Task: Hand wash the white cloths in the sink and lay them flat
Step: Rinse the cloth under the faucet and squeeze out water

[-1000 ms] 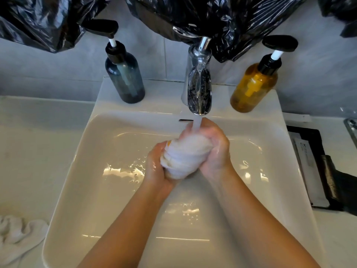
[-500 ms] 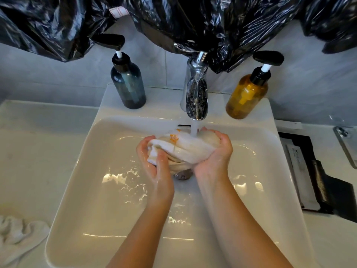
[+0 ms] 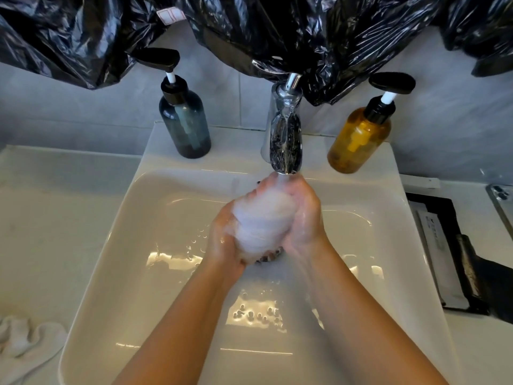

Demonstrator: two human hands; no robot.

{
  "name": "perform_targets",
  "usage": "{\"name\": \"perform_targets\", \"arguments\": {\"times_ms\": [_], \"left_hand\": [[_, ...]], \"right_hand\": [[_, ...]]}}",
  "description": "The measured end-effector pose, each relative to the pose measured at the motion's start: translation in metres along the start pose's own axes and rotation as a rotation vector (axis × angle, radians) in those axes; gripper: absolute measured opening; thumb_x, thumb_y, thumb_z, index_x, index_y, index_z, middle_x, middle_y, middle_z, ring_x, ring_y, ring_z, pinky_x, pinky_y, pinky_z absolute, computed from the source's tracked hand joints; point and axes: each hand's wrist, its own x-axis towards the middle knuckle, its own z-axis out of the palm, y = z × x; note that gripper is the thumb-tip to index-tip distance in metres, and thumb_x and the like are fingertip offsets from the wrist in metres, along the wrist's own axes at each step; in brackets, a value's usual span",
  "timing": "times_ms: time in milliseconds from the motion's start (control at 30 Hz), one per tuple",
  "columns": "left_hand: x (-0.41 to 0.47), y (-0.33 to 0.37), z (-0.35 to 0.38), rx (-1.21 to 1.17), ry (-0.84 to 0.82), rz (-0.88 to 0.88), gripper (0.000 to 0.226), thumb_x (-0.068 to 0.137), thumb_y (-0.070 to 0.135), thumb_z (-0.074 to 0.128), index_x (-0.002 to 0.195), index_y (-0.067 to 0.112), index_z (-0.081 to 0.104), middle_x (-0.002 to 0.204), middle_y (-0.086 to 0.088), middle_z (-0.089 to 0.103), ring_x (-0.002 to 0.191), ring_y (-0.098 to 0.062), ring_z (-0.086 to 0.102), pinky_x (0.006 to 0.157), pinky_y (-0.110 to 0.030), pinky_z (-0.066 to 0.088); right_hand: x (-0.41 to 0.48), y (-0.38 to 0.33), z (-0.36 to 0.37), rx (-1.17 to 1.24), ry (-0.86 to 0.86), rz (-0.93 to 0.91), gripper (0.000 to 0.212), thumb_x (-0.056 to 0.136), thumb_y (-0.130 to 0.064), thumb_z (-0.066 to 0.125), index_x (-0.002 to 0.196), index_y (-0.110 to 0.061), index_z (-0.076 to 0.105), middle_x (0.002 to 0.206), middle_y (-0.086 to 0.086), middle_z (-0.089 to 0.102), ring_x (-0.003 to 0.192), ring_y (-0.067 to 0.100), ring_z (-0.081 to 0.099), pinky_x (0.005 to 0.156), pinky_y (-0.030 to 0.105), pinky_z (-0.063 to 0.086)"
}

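Note:
A bunched white cloth (image 3: 262,223) is squeezed between both hands over the middle of the white sink (image 3: 116,262), blurred by motion. My left hand (image 3: 222,240) grips its left side and my right hand (image 3: 304,218) wraps its right side. Water runs from the chrome tap (image 3: 286,140) straight onto the cloth. Another crumpled white cloth (image 3: 25,343) lies on the counter at the lower left, beside the sink.
A dark blue pump bottle (image 3: 184,123) stands left of the tap and an amber pump bottle (image 3: 358,137) right of it. Black plastic sheeting (image 3: 277,29) hangs over the wall above. A black tray with packets (image 3: 449,254) sits right of the sink.
The hands have closed tighter round the cloth and raised it closer under the tap's spout. The cloth's orange mark no longer shows.

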Motion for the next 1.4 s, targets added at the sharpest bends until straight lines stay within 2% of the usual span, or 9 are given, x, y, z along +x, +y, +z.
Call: {"name": "perform_targets", "arguments": {"times_ms": [133, 300, 533, 600, 733, 900, 1067, 1233, 1400], "left_hand": [[0.001, -0.006, 0.003, -0.132, 0.023, -0.171, 0.034, 0.088, 0.03, 0.037, 0.072, 0.008, 0.056, 0.06, -0.014, 0.044, 0.05, -0.024, 0.046, 0.052, -0.025, 0.033], [-0.001, -0.013, -0.007, -0.025, 0.112, -0.066, 0.042, 0.094, 0.041, 0.045, 0.085, 0.013, 0.075, 0.083, -0.013, 0.072, 0.073, -0.028, 0.07, 0.067, -0.034, 0.051], [-0.028, -0.013, -0.021, 0.531, 0.257, 0.929, 0.024, 0.092, 0.039, 0.048, 0.097, 0.018, 0.059, 0.083, 0.017, 0.06, 0.081, 0.002, 0.057, 0.072, -0.011, 0.044], [-0.029, -0.013, -0.026, 0.552, 0.25, 0.992, 0.03, 0.092, 0.039, 0.048, 0.101, 0.013, 0.059, 0.088, 0.011, 0.059, 0.083, 0.002, 0.057, 0.074, -0.011, 0.044], [-0.021, -0.01, -0.027, 0.269, 0.316, 0.71, 0.035, 0.083, 0.049, 0.05, 0.098, 0.02, 0.063, 0.089, 0.002, 0.061, 0.087, -0.011, 0.059, 0.08, -0.027, 0.047], [-0.024, -0.016, -0.036, 0.262, 0.23, 0.594, 0.033, 0.081, 0.049, 0.054, 0.105, 0.028, 0.063, 0.102, 0.006, 0.067, 0.102, -0.017, 0.064, 0.088, -0.04, 0.053], [-0.044, -0.001, -0.025, -0.028, -0.132, -0.055, 0.063, 0.091, 0.062, 0.045, 0.128, 0.014, 0.063, 0.122, -0.016, 0.069, 0.113, -0.03, 0.066, 0.093, -0.048, 0.053], [-0.034, -0.005, -0.029, 0.01, -0.157, 0.188, 0.065, 0.077, 0.03, 0.073, 0.136, 0.017, 0.047, 0.124, -0.012, 0.067, 0.109, -0.027, 0.067, 0.081, -0.038, 0.059], [-0.036, 0.008, -0.054, 0.262, -0.234, 0.143, 0.078, 0.056, 0.051, 0.079, 0.118, 0.015, 0.048, 0.102, -0.011, 0.062, 0.082, -0.021, 0.065, 0.06, -0.031, 0.055]], "right_hand": [[0.005, 0.004, 0.004, -0.189, -0.031, 0.004, 0.017, 0.056, -0.029, 0.062, 0.055, -0.012, 0.064, 0.063, 0.015, 0.059, 0.062, 0.027, 0.057, 0.063, 0.034, 0.047], [0.003, 0.005, -0.008, 0.17, 0.141, 0.194, 0.022, 0.067, -0.026, 0.05, 0.067, -0.006, 0.058, 0.061, 0.011, 0.057, 0.057, 0.025, 0.057, 0.058, 0.026, 0.05], [0.005, 0.016, -0.008, 0.288, 0.458, 0.317, 0.021, 0.088, -0.032, 0.048, 0.091, -0.014, 0.06, 0.087, 0.011, 0.062, 0.073, 0.03, 0.063, 0.066, 0.029, 0.049], [0.0, 0.018, -0.008, 0.327, 0.44, 0.317, 0.033, 0.092, -0.039, 0.051, 0.107, -0.013, 0.064, 0.107, 0.017, 0.068, 0.094, 0.035, 0.068, 0.079, 0.035, 0.052], [-0.021, 0.016, -0.009, 0.281, 0.224, 0.254, 0.052, 0.093, -0.049, 0.051, 0.121, -0.008, 0.067, 0.121, 0.021, 0.068, 0.118, 0.038, 0.064, 0.106, 0.047, 0.047], [-0.032, 0.021, -0.015, 0.174, 0.141, 0.219, 0.055, 0.09, -0.047, 0.057, 0.121, -0.002, 0.063, 0.119, 0.022, 0.064, 0.109, 0.032, 0.064, 0.09, 0.039, 0.053], [-0.017, 0.008, -0.016, 0.109, 0.133, 0.07, 0.082, 0.065, -0.043, 0.079, 0.131, -0.001, 0.055, 0.12, 0.02, 0.067, 0.108, 0.027, 0.067, 0.089, 0.036, 0.057], [-0.017, 0.009, -0.021, 0.086, 0.17, 0.165, 0.076, 0.092, -0.065, 0.048, 0.128, 0.0, 0.062, 0.123, 0.023, 0.067, 0.114, 0.033, 0.065, 0.098, 0.042, 0.052], [-0.017, 0.024, -0.029, 0.147, 0.265, 0.255, 0.074, 0.093, -0.069, 0.039, 0.113, -0.006, 0.071, 0.104, 0.017, 0.074, 0.095, 0.029, 0.073, 0.083, 0.037, 0.055]]}}
